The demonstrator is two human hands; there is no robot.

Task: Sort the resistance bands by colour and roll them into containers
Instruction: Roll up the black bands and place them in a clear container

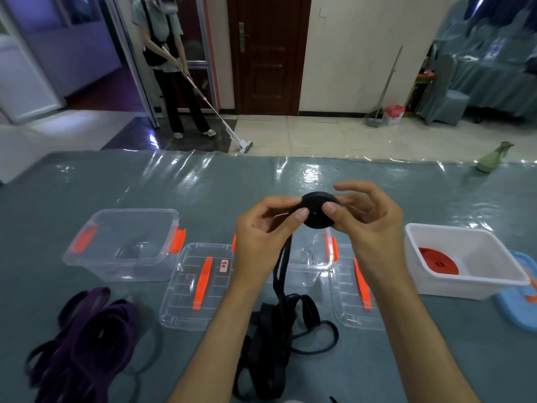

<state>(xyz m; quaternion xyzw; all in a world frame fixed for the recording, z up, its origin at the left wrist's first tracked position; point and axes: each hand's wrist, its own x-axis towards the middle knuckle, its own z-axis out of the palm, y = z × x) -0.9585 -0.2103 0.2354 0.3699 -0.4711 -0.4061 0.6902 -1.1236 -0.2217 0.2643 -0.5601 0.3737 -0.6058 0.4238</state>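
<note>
Table (87,187) was draped in grey-blue cloth under a glossy clear plastic sheet that wrinkled and threw glare along its far edge. Above its middle, both hands pinched a black resistance band roll (318,210): left hand (261,231) with thumb and fingers clamped on the roll's left side, right hand (369,219) with thumb on its face and fingers curled behind. The band's loose tail hung down from the roll to a tangled black heap (273,338) on the table below.

Left of the roll sat a clear container (122,242) with orange latches; nearer, a clear lid (197,286) with an orange handle. Below-left of the roll lay a purple resistance band pile (84,344). Right of the roll stood a white container (465,260) holding a rolled red resistance band (438,260). A green spray bottle (494,158) stood far right of the roll, at the table's back edge.

Beyond the table: pale tiled floor, a dark brown door (267,53), a person (168,68) mopping by the doorway, chairs in blue-grey covers (444,91).
</note>
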